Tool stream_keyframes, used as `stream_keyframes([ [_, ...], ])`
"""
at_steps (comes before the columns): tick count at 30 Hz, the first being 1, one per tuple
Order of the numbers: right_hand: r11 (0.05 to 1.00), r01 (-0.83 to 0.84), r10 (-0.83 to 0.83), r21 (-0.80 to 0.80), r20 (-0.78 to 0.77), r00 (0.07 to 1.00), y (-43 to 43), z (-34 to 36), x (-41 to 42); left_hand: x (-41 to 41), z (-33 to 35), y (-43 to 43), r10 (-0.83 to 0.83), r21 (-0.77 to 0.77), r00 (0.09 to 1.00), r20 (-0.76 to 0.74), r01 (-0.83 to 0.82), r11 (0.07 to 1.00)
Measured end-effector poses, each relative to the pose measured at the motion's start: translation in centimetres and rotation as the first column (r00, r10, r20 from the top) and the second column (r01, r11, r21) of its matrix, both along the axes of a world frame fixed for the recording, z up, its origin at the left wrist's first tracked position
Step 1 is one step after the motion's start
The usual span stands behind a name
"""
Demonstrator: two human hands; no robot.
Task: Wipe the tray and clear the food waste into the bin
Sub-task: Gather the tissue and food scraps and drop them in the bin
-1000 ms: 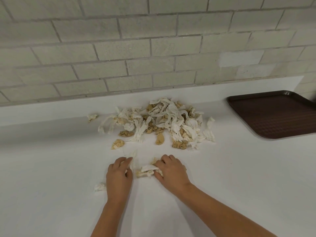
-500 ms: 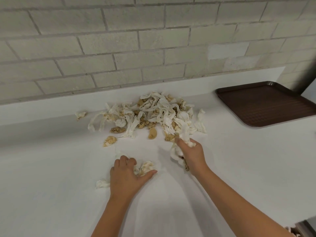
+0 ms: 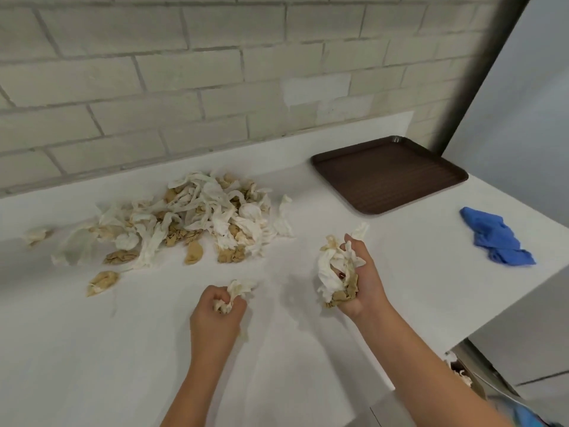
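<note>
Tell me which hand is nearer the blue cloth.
Right. The right hand, gripping a wad of scraps, is left of the blue cloth with bare counter between them. The left hand, gripping a smaller wad, lies farther left, beyond the right hand.

- The waste pile (image 3: 191,217) lies on the counter (image 3: 92,349), near the wall (image 3: 184,72) behind.
- The tray (image 3: 389,175) sits right of the pile, apart from it.
- The cloth (image 3: 497,241) lies in front of the tray, near the counter's right edge.
- In front of the pile the left hand (image 3: 217,315) grips a wad (image 3: 238,289); the right hand (image 3: 363,282), between pile and cloth, grips a bunch (image 3: 331,272).
</note>
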State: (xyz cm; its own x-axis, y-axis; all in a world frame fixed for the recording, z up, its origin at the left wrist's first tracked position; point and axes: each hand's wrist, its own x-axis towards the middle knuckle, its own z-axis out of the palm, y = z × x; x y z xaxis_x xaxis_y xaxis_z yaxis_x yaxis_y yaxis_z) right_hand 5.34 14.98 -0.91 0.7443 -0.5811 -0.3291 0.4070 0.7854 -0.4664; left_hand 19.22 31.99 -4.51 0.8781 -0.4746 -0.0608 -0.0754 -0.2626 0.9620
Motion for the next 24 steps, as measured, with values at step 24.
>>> stream_keyframes([
  [24,0.845,0.511,-0.501,-0.158,-0.566,0.655,-22.5,-13.2,-46.2,-44.5,-8.3,-34.4,-0.671,-0.051,0.570,-0.475,0.743,0.667],
])
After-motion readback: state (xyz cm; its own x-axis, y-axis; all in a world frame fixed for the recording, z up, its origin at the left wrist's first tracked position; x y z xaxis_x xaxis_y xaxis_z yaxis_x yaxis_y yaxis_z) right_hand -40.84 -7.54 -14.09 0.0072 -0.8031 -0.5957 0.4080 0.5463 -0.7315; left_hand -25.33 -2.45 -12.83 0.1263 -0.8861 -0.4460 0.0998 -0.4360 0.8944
